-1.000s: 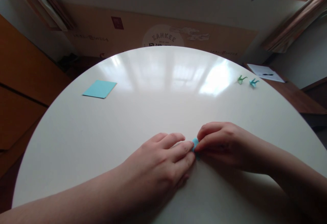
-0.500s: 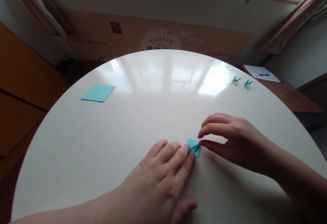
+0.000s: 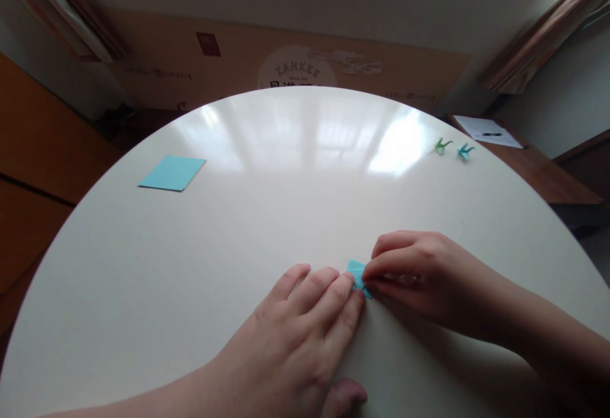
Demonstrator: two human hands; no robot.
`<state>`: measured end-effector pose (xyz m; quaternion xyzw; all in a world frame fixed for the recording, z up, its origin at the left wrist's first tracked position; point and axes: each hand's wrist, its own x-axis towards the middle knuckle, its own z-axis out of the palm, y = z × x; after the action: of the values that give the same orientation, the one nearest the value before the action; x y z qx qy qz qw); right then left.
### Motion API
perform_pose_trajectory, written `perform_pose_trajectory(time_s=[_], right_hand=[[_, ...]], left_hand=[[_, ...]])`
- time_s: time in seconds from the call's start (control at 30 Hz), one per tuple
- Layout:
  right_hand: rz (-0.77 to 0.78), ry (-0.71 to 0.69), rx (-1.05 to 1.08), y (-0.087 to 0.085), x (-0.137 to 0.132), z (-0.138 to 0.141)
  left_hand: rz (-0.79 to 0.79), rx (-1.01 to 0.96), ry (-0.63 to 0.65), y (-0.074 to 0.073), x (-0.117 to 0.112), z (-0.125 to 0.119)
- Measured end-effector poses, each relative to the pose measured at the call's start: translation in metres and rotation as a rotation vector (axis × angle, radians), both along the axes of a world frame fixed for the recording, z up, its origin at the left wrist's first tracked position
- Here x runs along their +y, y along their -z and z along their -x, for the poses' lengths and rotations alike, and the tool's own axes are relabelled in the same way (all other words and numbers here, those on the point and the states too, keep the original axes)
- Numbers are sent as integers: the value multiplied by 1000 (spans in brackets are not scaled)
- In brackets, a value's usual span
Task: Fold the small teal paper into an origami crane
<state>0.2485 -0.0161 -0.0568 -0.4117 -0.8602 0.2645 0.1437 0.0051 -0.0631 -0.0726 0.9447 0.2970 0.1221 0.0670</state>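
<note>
A small folded piece of light blue origami paper [image 3: 355, 267] lies on the white table, partly covered by fingers of both hands. My left hand [image 3: 302, 329] rests flat, its fingers stretched out, with the fingertips pressing on the paper's left and near side. From the right, my right hand [image 3: 422, 272] pinches the paper's edge between thumb and fingers. The exact folds under the fingertips are hidden.
A square stack of light blue paper [image 3: 172, 173] lies at the left of the round white table [image 3: 267, 215]. A green paper crane [image 3: 441, 147] and a blue paper crane [image 3: 464, 152] stand at the far right. Beyond them, a sheet with a pen [image 3: 492, 134] lies on brown furniture.
My right hand's thumb and fingers have closed onto the paper's right side. My left hand stays pressed on it. The view has shifted slightly.
</note>
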Motion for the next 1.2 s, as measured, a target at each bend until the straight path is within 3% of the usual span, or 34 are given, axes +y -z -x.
perform_pose_trajectory(time_s=[0.43,0.87,1.2], right_hand=[[41,37,5,-1,1,4],[-31,136,-30,3,-2,7],[-19,103,-30,3,-5,9]], left_hand=[[54,139,86,-19,7,-5],[-71,62,88,-10,-1,-4],[-61,70,96,-9,0,-6]])
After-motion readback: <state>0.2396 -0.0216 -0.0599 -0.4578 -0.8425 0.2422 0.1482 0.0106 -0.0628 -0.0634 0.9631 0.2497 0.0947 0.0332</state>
